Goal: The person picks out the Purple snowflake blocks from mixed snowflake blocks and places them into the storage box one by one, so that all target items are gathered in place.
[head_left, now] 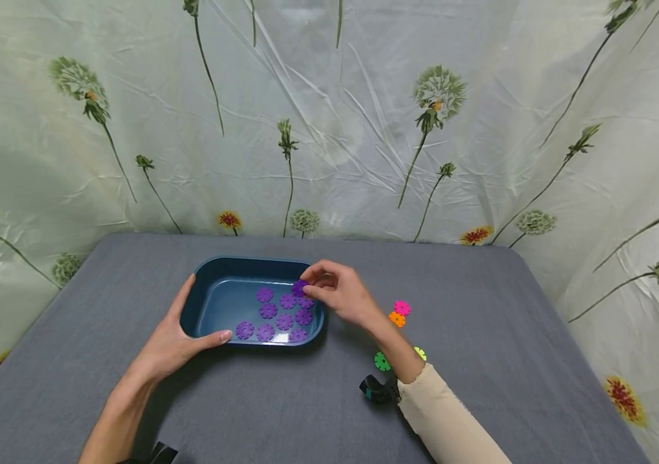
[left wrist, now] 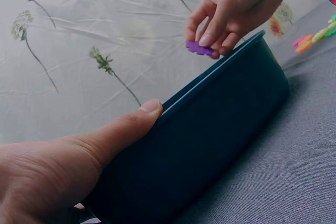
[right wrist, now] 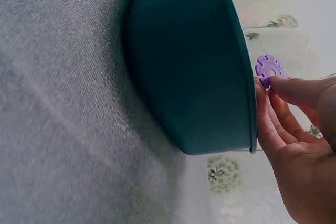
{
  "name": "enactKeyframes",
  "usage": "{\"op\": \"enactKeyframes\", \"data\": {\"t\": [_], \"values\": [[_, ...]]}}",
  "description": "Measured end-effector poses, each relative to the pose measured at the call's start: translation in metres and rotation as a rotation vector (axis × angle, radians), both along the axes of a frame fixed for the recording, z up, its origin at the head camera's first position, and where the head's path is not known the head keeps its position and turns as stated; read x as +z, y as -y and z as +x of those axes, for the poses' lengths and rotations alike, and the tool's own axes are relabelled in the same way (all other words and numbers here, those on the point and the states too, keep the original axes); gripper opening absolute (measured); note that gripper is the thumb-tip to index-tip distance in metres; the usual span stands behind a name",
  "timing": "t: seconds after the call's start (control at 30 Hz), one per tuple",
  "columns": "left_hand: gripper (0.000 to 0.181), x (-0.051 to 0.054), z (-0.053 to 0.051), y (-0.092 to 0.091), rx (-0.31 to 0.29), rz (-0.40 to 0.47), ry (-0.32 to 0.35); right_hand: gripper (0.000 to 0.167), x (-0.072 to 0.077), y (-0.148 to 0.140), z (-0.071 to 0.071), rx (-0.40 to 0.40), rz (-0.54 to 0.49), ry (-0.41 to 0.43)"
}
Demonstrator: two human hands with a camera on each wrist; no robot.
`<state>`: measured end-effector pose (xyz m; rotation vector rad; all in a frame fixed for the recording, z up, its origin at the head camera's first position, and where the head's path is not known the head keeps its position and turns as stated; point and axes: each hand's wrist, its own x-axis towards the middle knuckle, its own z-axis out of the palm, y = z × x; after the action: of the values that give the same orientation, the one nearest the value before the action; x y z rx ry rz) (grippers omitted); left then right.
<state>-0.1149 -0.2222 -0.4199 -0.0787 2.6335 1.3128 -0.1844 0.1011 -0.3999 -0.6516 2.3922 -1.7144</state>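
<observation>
A blue tray (head_left: 222, 258) with raised walls stands on the cloth. My left hand (head_left: 168, 345) holds its near left corner, the thumb along the near rim and a finger along the left side; the other fingers are hidden. Between the thumb and fingers of my right hand (head_left: 344, 293) is a purple notched disc (left wrist: 199, 49), pinched at its edge above the tray's right end. Several more purple notched discs (head_left: 268, 310) lie on the tray floor, mostly in its right half.
Right of the tray, a pink disc (head_left: 402, 307), an orange disc (head_left: 396, 319), a green disc (head_left: 382, 361) and a yellow-green disc (head_left: 420, 353) lie on the grey cloth (head_left: 469, 303), partly behind the right forearm. A flower-patterned curtain (head_left: 341, 148) hangs behind the table.
</observation>
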Motion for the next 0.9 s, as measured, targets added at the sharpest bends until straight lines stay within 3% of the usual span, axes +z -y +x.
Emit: {"op": "enactKeyframes", "data": {"t": [0.9], "values": [[0.136, 0.000, -0.001, 0.000, 0.006, -0.002, 0.019, 0.013, 0.004, 0.053, -0.007, 0.122, 0.156, -0.047]]}}
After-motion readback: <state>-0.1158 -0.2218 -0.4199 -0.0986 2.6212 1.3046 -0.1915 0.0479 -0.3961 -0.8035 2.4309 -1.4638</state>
